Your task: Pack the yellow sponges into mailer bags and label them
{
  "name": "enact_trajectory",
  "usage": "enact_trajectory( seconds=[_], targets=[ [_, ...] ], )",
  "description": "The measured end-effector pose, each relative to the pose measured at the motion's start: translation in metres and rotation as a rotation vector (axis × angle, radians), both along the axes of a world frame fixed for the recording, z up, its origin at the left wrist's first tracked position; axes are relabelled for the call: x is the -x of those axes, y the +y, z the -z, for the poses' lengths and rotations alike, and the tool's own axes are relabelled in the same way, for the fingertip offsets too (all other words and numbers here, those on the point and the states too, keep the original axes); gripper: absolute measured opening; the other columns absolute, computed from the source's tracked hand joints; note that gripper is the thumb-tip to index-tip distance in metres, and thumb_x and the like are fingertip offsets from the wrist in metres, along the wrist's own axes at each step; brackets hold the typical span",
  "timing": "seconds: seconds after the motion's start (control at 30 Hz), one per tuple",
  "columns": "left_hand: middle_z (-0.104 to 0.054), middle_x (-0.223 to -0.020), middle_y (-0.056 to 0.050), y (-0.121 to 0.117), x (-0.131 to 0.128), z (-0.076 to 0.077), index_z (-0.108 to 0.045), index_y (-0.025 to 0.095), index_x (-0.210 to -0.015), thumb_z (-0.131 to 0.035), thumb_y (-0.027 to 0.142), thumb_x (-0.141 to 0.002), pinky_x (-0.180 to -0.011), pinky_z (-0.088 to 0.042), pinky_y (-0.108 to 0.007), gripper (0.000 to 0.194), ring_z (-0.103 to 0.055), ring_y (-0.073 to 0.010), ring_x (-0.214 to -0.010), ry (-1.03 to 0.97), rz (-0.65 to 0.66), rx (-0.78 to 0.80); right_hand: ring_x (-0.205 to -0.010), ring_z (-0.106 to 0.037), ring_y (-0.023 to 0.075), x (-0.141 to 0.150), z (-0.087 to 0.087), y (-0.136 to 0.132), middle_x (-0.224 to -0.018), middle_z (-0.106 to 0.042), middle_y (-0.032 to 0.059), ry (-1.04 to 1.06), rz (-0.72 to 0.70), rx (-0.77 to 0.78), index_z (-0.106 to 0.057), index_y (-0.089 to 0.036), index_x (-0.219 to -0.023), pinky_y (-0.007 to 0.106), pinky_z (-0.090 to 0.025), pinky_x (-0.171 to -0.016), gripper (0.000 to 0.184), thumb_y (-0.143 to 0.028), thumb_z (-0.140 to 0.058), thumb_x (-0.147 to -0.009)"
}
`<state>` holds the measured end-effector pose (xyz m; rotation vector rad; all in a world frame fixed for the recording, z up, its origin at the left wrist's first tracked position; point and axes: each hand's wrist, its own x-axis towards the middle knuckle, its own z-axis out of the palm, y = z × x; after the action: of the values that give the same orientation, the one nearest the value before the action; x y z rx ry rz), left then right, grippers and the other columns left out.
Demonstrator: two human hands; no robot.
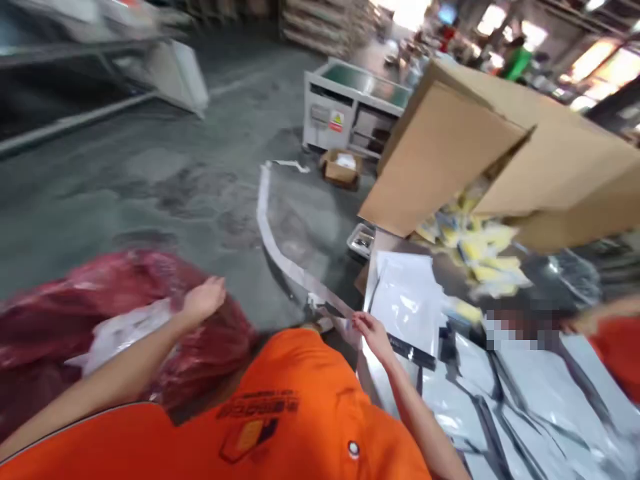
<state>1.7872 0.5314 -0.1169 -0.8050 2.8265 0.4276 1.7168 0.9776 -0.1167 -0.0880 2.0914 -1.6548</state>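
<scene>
My left hand (pixel 203 300) reaches out to the left over a big red plastic bag (pixel 150 293) with white material inside. Its fingers are curled under, and anything in them is hidden. My right hand (pixel 373 333) is at the near left corner of the table (pixel 387 240). It pinches the end of a long pale strip (pixel 280 257) that trails away across the floor. Beside this hand lies a white mailer bag (pixel 407 300) with a dark edge. My orange shirt fills the bottom of the view.
A large cardboard box (pixel 500 147) lies tipped on the table, with yellow packets (pixel 475 247) spilling out. Many grey-white mailer bags (pixel 525 400) cover the table at right. Another person's orange sleeve (pixel 617 347) shows at far right. On the floor are a small carton (pixel 341 168) and a grey cabinet (pixel 350 107).
</scene>
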Motion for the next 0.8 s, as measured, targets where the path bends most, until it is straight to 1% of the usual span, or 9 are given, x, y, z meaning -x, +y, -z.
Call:
enact_trajectory(
  seconds=[0.07, 0.17, 0.27, 0.37, 0.47, 0.57, 0.63, 0.7, 0.8],
  targets=[
    [-0.049, -0.151, -0.019, 0.062, 0.064, 0.019, -0.057, 0.008, -0.134, -0.057, 0.01, -0.091, -0.112, -0.041, -0.043, 0.044, -0.054, -0.033, -0.133, -0.018, 0.324, -0.028, -0.083, -0.066, 0.0208, 0.014, 0.006, 0.032, -0.091, -0.073, 0.006, -0.016, 0.142, -0.021, -0.071, -0.018, -0.099, 0.034, -0.055, -0.078, 0.047, -0.059, -0.066, -0.076],
    [-0.035, -0.163, -0.007, 0.177, 0.132, 0.035, -0.05, 0.021, -0.146, -0.058, 0.012, -0.089, -0.123, -0.023, -0.034, 0.058, -0.034, -0.025, -0.149, 0.012, 0.794, -0.089, -0.09, -0.065, 0.0227, 0.026, 0.019, 0.086, -0.102, -0.073, 0.0099, 0.043, 0.382, -0.099, -0.07, -0.016, -0.102, 0.035, -0.054, -0.083, 0.048, -0.055, -0.062, -0.077],
    [-0.025, -0.167, -0.006, 0.283, 0.169, 0.043, -0.041, 0.028, -0.152, -0.06, 0.014, -0.086, -0.126, -0.012, -0.047, 0.07, -0.021, -0.0286, -0.154, 0.064, 1.235, -0.15, -0.102, -0.063, 0.0267, 0.036, 0.033, 0.143, -0.113, -0.07, 0.0157, 0.138, 0.681, -0.29, -0.068, -0.011, -0.106, 0.04, -0.049, -0.095, 0.051, -0.051, -0.057, -0.077],
    [-0.022, -0.168, -0.01, 0.352, 0.187, 0.052, -0.036, 0.028, -0.156, -0.061, 0.026, -0.089, -0.123, -0.009, -0.059, 0.071, -0.017, -0.0347, -0.154, 0.07, 1.452, -0.19, -0.111, -0.06, 0.0294, 0.045, 0.046, 0.192, -0.122, -0.065, 0.0218, 0.103, 0.877, -0.516, -0.064, -0.006, -0.116, 0.042, -0.043, -0.103, 0.057, -0.046, -0.053, -0.077],
    [-0.026, -0.166, -0.01, 0.373, 0.204, 0.064, -0.038, 0.028, -0.155, -0.054, 0.023, -0.092, -0.122, -0.008, -0.063, 0.065, -0.02, -0.0339, -0.154, 0.05, 1.571, -0.197, -0.102, -0.062, 0.0271, 0.053, 0.059, 0.22, -0.116, -0.067, 0.0185, 0.001, 0.872, -0.552, -0.06, -0.008, -0.124, 0.04, -0.047, -0.095, 0.06, -0.044, -0.054, -0.075],
    [-0.03, -0.165, -0.01, 0.355, 0.225, 0.082, -0.037, 0.027, -0.155, -0.054, 0.009, -0.085, -0.122, -0.003, -0.063, 0.074, -0.023, -0.0323, -0.153, 0.082, 1.647, -0.188, -0.078, -0.061, 0.0225, 0.06, 0.069, 0.231, -0.088, -0.067, 0.0058, -0.08, 0.807, -0.515, -0.059, -0.016, -0.125, 0.036, -0.048, -0.078, 0.059, -0.043, -0.058, -0.073],
    [-0.035, -0.163, -0.01, 0.336, 0.236, 0.094, -0.039, 0.028, -0.155, -0.06, 0.01, -0.081, -0.122, 0.001, -0.063, 0.079, -0.027, -0.0328, -0.152, 0.076, 1.708, -0.203, -0.069, -0.057, 0.0201, 0.063, 0.072, 0.233, -0.076, -0.061, -0.0004, -0.105, 0.781, -0.487, -0.061, -0.019, -0.123, 0.033, -0.046, -0.07, 0.056, -0.04, -0.061, -0.071],
    [-0.04, -0.16, -0.009, 0.321, 0.242, 0.106, -0.043, 0.03, -0.152, -0.065, 0.014, -0.08, -0.122, 0.003, -0.063, 0.077, -0.031, -0.0325, -0.15, 0.053, 1.763, -0.223, -0.064, -0.052, 0.0176, 0.065, 0.072, 0.236, -0.07, -0.055, -0.004, -0.142, 0.774, -0.401, -0.063, -0.022, -0.117, 0.03, -0.042, -0.063, 0.052, -0.036, -0.063, -0.067],
    [-0.046, -0.156, -0.007, 0.311, 0.242, 0.119, -0.048, 0.033, -0.149, -0.065, 0.014, -0.083, -0.123, 0.002, -0.062, 0.07, -0.035, -0.0306, -0.148, 0.085, 1.77, -0.226, -0.058, -0.046, 0.0141, 0.065, 0.063, 0.237, -0.066, -0.052, -0.0057, -0.242, 0.808, -0.118, -0.067, -0.023, -0.101, 0.026, -0.037, -0.057, 0.04, -0.034, -0.067, -0.063]
  ],
)
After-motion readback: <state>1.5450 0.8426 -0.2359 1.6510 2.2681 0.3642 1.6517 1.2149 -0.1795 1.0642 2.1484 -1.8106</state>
